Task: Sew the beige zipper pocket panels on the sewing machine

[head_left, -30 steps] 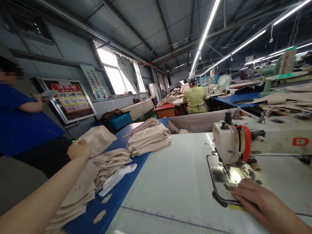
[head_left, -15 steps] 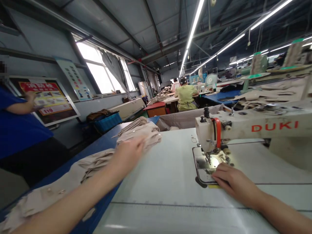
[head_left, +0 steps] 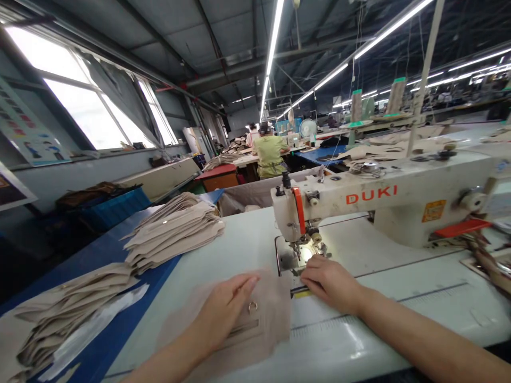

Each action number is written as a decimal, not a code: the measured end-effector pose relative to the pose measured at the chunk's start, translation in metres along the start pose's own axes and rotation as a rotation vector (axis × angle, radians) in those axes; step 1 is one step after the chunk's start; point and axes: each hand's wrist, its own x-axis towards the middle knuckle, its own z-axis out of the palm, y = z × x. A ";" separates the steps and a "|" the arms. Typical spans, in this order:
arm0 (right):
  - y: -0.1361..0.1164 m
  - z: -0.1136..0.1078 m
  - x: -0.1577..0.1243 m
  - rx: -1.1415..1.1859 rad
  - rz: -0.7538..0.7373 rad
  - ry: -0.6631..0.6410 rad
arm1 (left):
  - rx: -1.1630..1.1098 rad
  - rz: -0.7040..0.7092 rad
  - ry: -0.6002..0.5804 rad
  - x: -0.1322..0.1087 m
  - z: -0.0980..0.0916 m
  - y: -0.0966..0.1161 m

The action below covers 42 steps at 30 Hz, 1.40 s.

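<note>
My left hand (head_left: 227, 308) lies flat, fingers stretched out, on a beige fabric piece (head_left: 267, 324) with a small metal ring (head_left: 253, 306) on the white table (head_left: 359, 340). The piece is blurred by motion and sits just left of the needle plate. My right hand (head_left: 329, 282) rests on the table by the presser foot (head_left: 297, 254) of the white DUKI sewing machine (head_left: 383, 199), fingers curled and pointing left, touching the fabric's right edge. I cannot make out anything held in it.
Stacks of beige cut pieces (head_left: 175, 231) lie on the blue side table (head_left: 99, 255), with more (head_left: 59, 314) nearer me. A blue crate (head_left: 109, 207) stands under the windows. A person in a yellow-green top (head_left: 269, 154) sits at a far workstation. Thread cones (head_left: 396, 96) stand behind the machine.
My left hand has swung from the stacks on the blue table to the white table, bringing one beige piece beside the needle. My view turned right; the person in blue is out of sight.
</note>
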 end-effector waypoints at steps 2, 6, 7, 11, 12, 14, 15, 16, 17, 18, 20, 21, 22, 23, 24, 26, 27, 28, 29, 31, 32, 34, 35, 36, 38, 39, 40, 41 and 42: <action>-0.001 -0.001 0.000 0.005 -0.002 0.003 | 0.212 0.149 -0.021 -0.009 0.006 -0.011; -0.012 -0.005 0.000 0.034 -0.081 0.020 | 0.476 0.235 -0.164 -0.018 0.028 -0.018; -0.017 -0.006 0.000 0.050 -0.127 0.017 | 0.500 0.215 -0.168 -0.017 0.032 -0.015; -0.031 -0.008 -0.003 0.130 -0.218 -0.064 | 0.503 0.128 -0.177 -0.004 0.040 0.003; -0.032 -0.008 -0.004 0.150 -0.207 -0.088 | 0.489 0.129 -0.177 -0.002 0.040 0.006; -0.032 -0.006 -0.005 0.167 -0.178 -0.120 | 0.446 0.155 -0.154 0.001 0.041 0.008; -0.031 -0.005 -0.006 0.168 -0.175 -0.124 | 0.421 0.173 -0.133 0.001 0.041 0.008; -0.030 -0.004 -0.006 0.168 -0.171 -0.135 | 0.397 0.190 -0.109 0.000 0.041 0.007; -0.028 -0.003 -0.006 0.165 -0.175 -0.144 | 0.376 0.208 -0.081 -0.002 0.041 0.005; -0.027 -0.002 -0.007 0.160 -0.180 -0.151 | 0.361 0.230 -0.049 -0.005 0.040 0.003; -0.026 -0.001 -0.007 0.147 -0.193 -0.149 | 0.346 0.282 0.037 -0.014 0.037 -0.004; -0.026 0.000 -0.007 0.141 -0.199 -0.139 | 0.342 0.305 0.093 -0.019 0.032 -0.011; -0.025 0.000 -0.008 0.136 -0.203 -0.126 | 0.341 0.317 0.154 -0.025 0.026 -0.019; -0.024 0.001 -0.008 0.132 -0.207 -0.108 | 0.343 0.308 0.221 -0.032 0.016 -0.031; -0.024 0.001 -0.008 0.127 -0.208 -0.089 | 0.349 0.278 0.286 -0.039 0.005 -0.044; -0.023 0.002 -0.008 0.117 -0.212 -0.058 | 0.388 0.147 0.401 -0.055 -0.025 -0.077; -0.022 0.002 -0.008 0.111 -0.214 -0.046 | 0.421 0.048 0.441 -0.064 -0.043 -0.094; -0.022 0.002 -0.008 0.108 -0.216 -0.042 | 0.464 -0.070 0.481 -0.073 -0.060 -0.111; -0.022 0.002 -0.008 0.107 -0.218 -0.044 | 0.511 -0.197 0.522 -0.082 -0.077 -0.126; -0.022 0.002 -0.008 0.108 -0.220 -0.051 | 0.564 -0.369 0.588 -0.099 -0.104 -0.150; -0.022 0.002 -0.008 0.107 -0.220 -0.052 | 0.572 -0.418 0.606 -0.106 -0.113 -0.159; -0.022 0.003 -0.009 0.100 -0.218 -0.048 | 0.564 -0.464 0.620 -0.116 -0.122 -0.171; -0.021 0.003 -0.009 0.095 -0.216 -0.043 | 0.556 -0.478 0.620 -0.119 -0.123 -0.175; -0.021 0.004 -0.010 0.092 -0.213 -0.039 | 0.548 -0.488 0.621 -0.121 -0.122 -0.178; -0.019 0.005 -0.011 0.093 -0.203 -0.035 | 0.536 -0.500 0.629 -0.120 -0.119 -0.181; -0.018 0.006 -0.012 0.094 -0.197 -0.034 | 0.533 -0.503 0.634 -0.119 -0.118 -0.182; -0.018 0.007 -0.012 0.094 -0.192 -0.034 | 0.530 -0.506 0.639 -0.118 -0.117 -0.183; -0.017 0.007 -0.013 0.093 -0.187 -0.037 | 0.528 -0.508 0.643 -0.117 -0.117 -0.184; -0.016 0.008 -0.013 0.090 -0.184 -0.038 | 0.525 -0.510 0.647 -0.117 -0.117 -0.185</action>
